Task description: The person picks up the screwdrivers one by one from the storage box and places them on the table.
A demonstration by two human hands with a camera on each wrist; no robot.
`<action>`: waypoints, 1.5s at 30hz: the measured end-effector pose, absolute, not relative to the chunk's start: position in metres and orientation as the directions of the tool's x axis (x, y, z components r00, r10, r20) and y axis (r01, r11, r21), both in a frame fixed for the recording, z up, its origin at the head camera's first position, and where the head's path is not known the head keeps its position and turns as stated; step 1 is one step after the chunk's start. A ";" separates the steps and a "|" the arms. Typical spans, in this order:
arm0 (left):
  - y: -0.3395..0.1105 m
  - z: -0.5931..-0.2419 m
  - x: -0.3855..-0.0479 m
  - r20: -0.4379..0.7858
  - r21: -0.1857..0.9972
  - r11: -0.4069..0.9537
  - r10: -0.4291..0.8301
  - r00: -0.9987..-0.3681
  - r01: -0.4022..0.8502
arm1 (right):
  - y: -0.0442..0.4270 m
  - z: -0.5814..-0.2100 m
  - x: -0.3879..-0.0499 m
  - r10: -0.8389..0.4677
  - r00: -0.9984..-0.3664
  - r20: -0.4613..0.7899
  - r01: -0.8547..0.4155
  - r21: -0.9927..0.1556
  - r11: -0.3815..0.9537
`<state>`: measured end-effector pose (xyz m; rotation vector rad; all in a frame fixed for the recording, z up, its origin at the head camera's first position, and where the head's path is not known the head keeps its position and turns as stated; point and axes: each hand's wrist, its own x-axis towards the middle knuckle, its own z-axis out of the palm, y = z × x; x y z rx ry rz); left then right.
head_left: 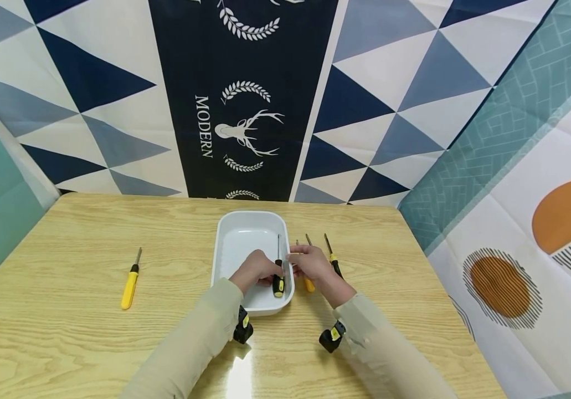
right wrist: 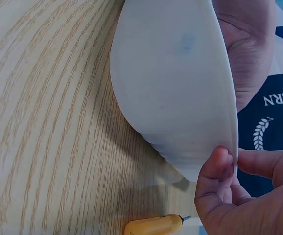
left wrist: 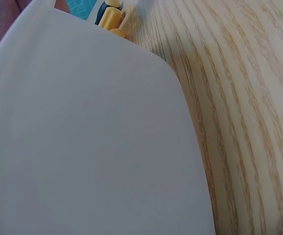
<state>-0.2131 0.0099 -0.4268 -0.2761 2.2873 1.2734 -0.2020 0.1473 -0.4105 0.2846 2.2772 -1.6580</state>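
Observation:
A white plastic box (head_left: 225, 249) stands on the table. A screwdriver with a black and yellow handle (head_left: 278, 287) lies inside, along its right wall, shaft pointing away. My left hand (head_left: 257, 267) reaches into the box, its fingers curled over the screwdriver's handle; the box wall hides this grip in the left wrist view. Outside the right wall, my right hand (head_left: 312, 263) pinches the rim between thumb and fingers, plainly seen in the right wrist view, where the hand (right wrist: 249, 191) is nearest the camera.
Right of the box lie several screwdrivers, including a yellow-handled one (head_left: 309, 285) and a black-handled one (head_left: 335, 265), partly behind my right hand. Another yellow screwdriver (head_left: 129, 285) lies alone at the left of the wooden table (head_left: 66, 343). Patterned cloth (head_left: 245, 127) hangs behind.

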 end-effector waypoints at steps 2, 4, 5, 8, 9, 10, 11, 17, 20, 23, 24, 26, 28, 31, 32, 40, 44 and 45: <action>0.010 -0.427 -0.213 -0.518 0.740 0.536 0.066 -0.853 -0.408 | 0.147 -0.411 -0.202 -0.021 -0.932 -0.362 0.338 -0.887 0.314; 0.010 -0.427 -0.212 -0.520 0.740 0.532 0.065 -0.851 -0.412 | 0.147 -0.411 -0.202 -0.020 -0.930 -0.368 0.344 -0.885 0.314; 0.010 -0.428 -0.212 -0.522 0.741 0.528 0.066 -0.850 -0.414 | 0.147 -0.411 -0.202 -0.020 -0.929 -0.369 0.345 -0.885 0.313; 0.011 -0.428 -0.212 -0.527 0.744 0.519 0.069 -0.847 -0.421 | 0.147 -0.410 -0.203 -0.017 -0.927 -0.375 0.353 -0.884 0.306; 0.011 -0.428 -0.212 -0.529 0.744 0.518 0.069 -0.846 -0.423 | 0.147 -0.410 -0.203 -0.016 -0.927 -0.375 0.353 -0.885 0.304; 0.011 -0.428 -0.212 -0.530 0.746 0.512 0.071 -0.845 -0.425 | 0.147 -0.410 -0.203 -0.016 -0.926 -0.376 0.354 -0.885 0.303; 0.012 -0.428 -0.212 -0.529 0.749 0.507 0.073 -0.845 -0.425 | 0.148 -0.410 -0.203 -0.017 -0.927 -0.374 0.351 -0.885 0.306; 0.012 -0.428 -0.211 -0.532 0.758 0.486 0.075 -0.843 -0.435 | 0.149 -0.411 -0.202 -0.024 -0.928 -0.372 0.347 -0.884 0.312; 0.011 -0.428 -0.211 -0.536 0.755 0.484 0.070 -0.841 -0.441 | 0.148 -0.406 -0.200 -0.025 -0.925 -0.378 0.353 -0.883 0.309; 0.010 -0.428 -0.211 -0.536 0.759 0.477 0.069 -0.842 -0.444 | 0.148 -0.407 -0.200 -0.025 -0.927 -0.375 0.349 -0.883 0.315; 0.009 -0.428 -0.210 -0.533 0.762 0.473 0.070 -0.843 -0.442 | 0.148 -0.407 -0.200 -0.023 -0.927 -0.374 0.348 -0.882 0.317; 0.007 -0.427 -0.210 -0.525 0.772 0.462 0.075 -0.848 -0.437 | 0.149 -0.411 -0.203 -0.018 -0.929 -0.369 0.345 -0.883 0.317; 0.003 -0.425 -0.209 -0.511 0.791 0.436 0.087 -0.855 -0.428 | 0.148 -0.411 -0.202 -0.011 -0.931 -0.365 0.343 -0.885 0.316; -0.002 -0.423 -0.208 -0.487 0.824 0.389 0.112 -0.866 -0.413 | 0.148 -0.412 -0.202 -0.010 -0.933 -0.359 0.339 -0.888 0.312; -0.005 -0.423 -0.208 -0.479 0.834 0.370 0.119 -0.870 -0.408 | 0.148 -0.412 -0.202 -0.008 -0.933 -0.360 0.340 -0.888 0.310; -0.019 -0.415 -0.206 -0.385 0.910 0.232 0.161 -0.909 -0.344 | 0.147 -0.411 -0.202 0.004 -0.930 -0.367 0.350 -0.884 0.309; -0.023 -0.414 -0.205 -0.360 0.928 0.162 0.166 -0.918 -0.335 | 0.147 -0.412 -0.202 0.008 -0.930 -0.367 0.351 -0.883 0.311; -0.024 -0.414 -0.205 -0.356 0.932 0.141 0.170 -0.919 -0.335 | 0.147 -0.412 -0.201 0.008 -0.929 -0.369 0.353 -0.883 0.310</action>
